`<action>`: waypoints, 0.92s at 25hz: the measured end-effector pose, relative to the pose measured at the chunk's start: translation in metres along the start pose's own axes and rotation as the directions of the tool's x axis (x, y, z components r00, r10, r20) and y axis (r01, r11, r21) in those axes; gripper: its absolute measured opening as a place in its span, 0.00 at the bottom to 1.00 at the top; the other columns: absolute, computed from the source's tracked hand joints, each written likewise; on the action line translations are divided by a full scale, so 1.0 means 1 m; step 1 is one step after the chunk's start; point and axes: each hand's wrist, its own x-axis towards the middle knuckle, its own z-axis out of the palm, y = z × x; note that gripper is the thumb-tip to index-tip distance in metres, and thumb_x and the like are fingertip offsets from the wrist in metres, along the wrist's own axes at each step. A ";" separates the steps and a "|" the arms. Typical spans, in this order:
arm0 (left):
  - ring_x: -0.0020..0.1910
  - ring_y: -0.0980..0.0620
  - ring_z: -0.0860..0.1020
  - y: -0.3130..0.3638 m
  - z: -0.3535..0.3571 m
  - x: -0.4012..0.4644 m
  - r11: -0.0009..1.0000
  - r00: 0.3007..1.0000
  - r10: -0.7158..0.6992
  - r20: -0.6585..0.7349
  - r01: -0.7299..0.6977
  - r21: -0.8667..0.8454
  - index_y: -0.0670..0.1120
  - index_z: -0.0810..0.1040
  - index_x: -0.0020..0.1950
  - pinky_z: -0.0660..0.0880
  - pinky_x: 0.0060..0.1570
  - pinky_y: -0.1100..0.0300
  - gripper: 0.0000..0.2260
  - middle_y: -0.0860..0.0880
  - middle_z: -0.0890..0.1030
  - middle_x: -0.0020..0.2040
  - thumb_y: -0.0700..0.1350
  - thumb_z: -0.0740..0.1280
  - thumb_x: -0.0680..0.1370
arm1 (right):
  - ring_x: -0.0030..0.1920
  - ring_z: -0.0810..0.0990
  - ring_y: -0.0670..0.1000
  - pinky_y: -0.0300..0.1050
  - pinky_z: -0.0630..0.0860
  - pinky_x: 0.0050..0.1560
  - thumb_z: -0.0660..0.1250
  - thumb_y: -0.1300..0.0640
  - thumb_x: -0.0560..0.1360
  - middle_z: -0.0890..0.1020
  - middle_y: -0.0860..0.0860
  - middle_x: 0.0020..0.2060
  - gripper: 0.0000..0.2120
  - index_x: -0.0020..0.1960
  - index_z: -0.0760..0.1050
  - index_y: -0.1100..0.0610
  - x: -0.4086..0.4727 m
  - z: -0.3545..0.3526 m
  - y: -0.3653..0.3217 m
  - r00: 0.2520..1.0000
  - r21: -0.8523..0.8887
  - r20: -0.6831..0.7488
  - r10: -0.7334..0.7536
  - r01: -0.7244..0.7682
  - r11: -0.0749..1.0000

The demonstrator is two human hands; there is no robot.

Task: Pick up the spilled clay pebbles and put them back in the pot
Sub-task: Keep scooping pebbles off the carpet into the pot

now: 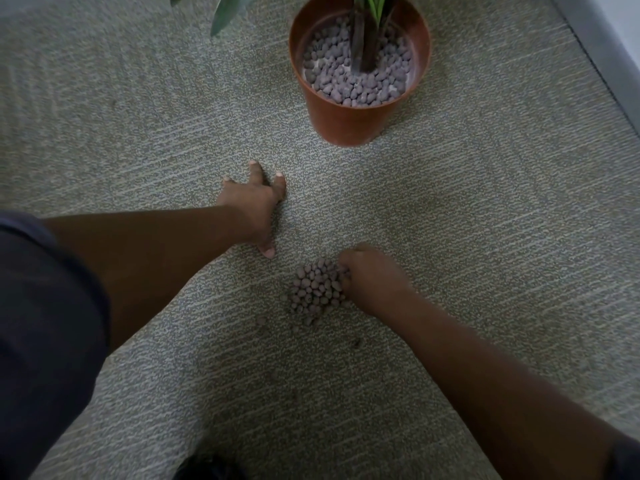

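Observation:
A heap of brown clay pebbles (315, 289) lies on the carpet in the middle of the view, with a few strays just below it. My right hand (370, 277) is at the heap's right side, its fingers curled into the pebbles. My left hand (258, 206) presses flat on the carpet up and to the left of the heap, fingers spread, apart from the pebbles. The terracotta pot (349, 123) stands further off at the top centre, filled with more pebbles around a dark plant stem.
Grey-green patterned carpet (485, 220) covers the floor. A plant leaf (225, 12) hangs at the top left. A pale wall or skirting edge (609, 46) runs along the top right. My dark sleeve (45, 323) fills the left side.

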 end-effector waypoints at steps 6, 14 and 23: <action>0.74 0.22 0.56 0.002 -0.001 -0.002 1.000 1.000 -0.005 0.008 0.005 0.005 0.58 0.39 0.81 0.71 0.65 0.35 0.68 0.41 0.38 0.81 0.60 0.84 0.54 | 0.46 0.80 0.59 0.48 0.76 0.46 0.65 0.60 0.76 0.78 0.56 0.45 0.06 0.47 0.80 0.58 -0.001 0.004 0.003 0.993 0.080 -0.106 -0.044 0.052 0.995; 0.73 0.24 0.60 0.002 -0.001 -0.001 0.998 1.000 0.001 -0.020 0.000 0.057 0.56 0.42 0.81 0.71 0.65 0.38 0.68 0.38 0.41 0.81 0.61 0.84 0.54 | 0.32 0.78 0.45 0.43 0.77 0.36 0.70 0.58 0.73 0.81 0.47 0.32 0.05 0.39 0.81 0.54 0.032 -0.104 -0.027 0.812 0.256 -0.580 -0.056 0.247 0.935; 0.74 0.23 0.56 0.000 0.002 0.001 1.000 1.000 -0.008 0.005 0.008 -0.020 0.59 0.41 0.81 0.74 0.62 0.35 0.68 0.42 0.38 0.81 0.58 0.84 0.54 | 0.65 0.78 0.48 0.49 0.76 0.66 0.63 0.59 0.81 0.80 0.52 0.65 0.18 0.70 0.74 0.58 0.087 -0.147 -0.039 0.720 0.511 -0.673 0.167 0.290 0.809</action>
